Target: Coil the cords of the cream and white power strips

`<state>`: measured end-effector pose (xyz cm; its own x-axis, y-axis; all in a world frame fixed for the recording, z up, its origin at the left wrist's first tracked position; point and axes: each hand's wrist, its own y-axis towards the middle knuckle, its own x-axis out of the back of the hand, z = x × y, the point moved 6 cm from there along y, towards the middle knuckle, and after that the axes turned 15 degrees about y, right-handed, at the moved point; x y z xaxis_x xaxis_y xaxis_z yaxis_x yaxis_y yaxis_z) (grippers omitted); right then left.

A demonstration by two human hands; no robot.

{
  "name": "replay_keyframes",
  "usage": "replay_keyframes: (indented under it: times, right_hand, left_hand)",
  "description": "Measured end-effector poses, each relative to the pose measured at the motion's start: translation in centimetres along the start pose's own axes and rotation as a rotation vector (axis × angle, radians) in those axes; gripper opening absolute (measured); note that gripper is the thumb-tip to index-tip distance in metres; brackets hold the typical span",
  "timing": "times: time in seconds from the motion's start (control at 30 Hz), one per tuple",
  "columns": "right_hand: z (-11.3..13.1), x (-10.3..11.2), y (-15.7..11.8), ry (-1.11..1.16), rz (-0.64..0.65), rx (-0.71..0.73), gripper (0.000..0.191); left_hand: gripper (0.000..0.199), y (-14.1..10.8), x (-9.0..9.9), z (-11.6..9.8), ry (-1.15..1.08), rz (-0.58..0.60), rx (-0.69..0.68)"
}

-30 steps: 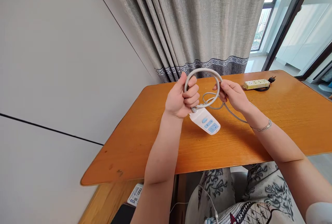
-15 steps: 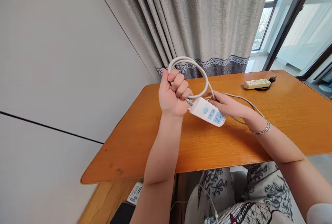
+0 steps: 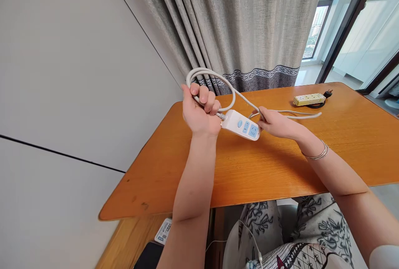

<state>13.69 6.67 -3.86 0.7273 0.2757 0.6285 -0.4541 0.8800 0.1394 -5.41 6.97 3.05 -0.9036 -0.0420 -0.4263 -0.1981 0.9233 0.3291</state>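
My left hand is closed around the looped white cable, beside the cable end of a white power strip with blue sockets. The strip hangs tilted above the wooden table, its sockets facing me. To the right, my right hand pinches the same cable near the strip's far end. Past that hand, the rest of the cable trails rightward over the table. The plug is not visible.
A yellowish power strip with a black cord and plug lies at the back right of the wooden table. Behind the table hangs a grey curtain. A white wall is at the left.
My left hand and the white strip have moved slightly left. My right hand has drawn the cable, so the stretch between my hands is longer, and the trailing part on the right has shifted.
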Motion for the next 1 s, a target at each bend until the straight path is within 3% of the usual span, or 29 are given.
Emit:
replay_keyframes:
  times: [0.2,0.33,0.47,0.57,0.67,0.83,1.0]
  right_hand:
    - [2.0,-1.0,-1.3,-0.166,-0.090,0.046,0.060]
    - [3.8,-1.6,-2.6,-0.229,-0.086,0.107,0.068]
    - [5.1,-1.0,-3.5,-0.357,-0.110,0.059,0.069]
    - [6.0,-0.4,-4.1,-0.499,-0.152,-0.005,0.065]
    - [6.6,-0.5,-4.6,-0.537,-0.136,-0.009,0.059]
    - [6.5,-1.8,-4.6,-0.219,-0.047,0.183,0.050]
    - [5.7,-2.2,-4.4,0.226,0.008,0.251,0.039]
  left_hand:
    - [0.057,-0.4,-0.7,0.0,0.092,0.157,-0.101]
    - [0.058,-1.5,-1.5,-0.3,0.071,0.134,-0.133]
    - [0.056,-2.2,-1.8,-1.0,0.046,0.089,-0.193]
    - [0.053,-2.6,-1.8,-1.4,0.055,0.091,-0.346]
    - [0.048,-3.3,-2.6,-1.2,0.143,0.205,-0.538]
    - [0.047,-4.2,-4.4,1.1,0.452,0.377,-0.688]
    - [0.056,-5.4,-5.4,1.9,0.683,0.518,-0.793]
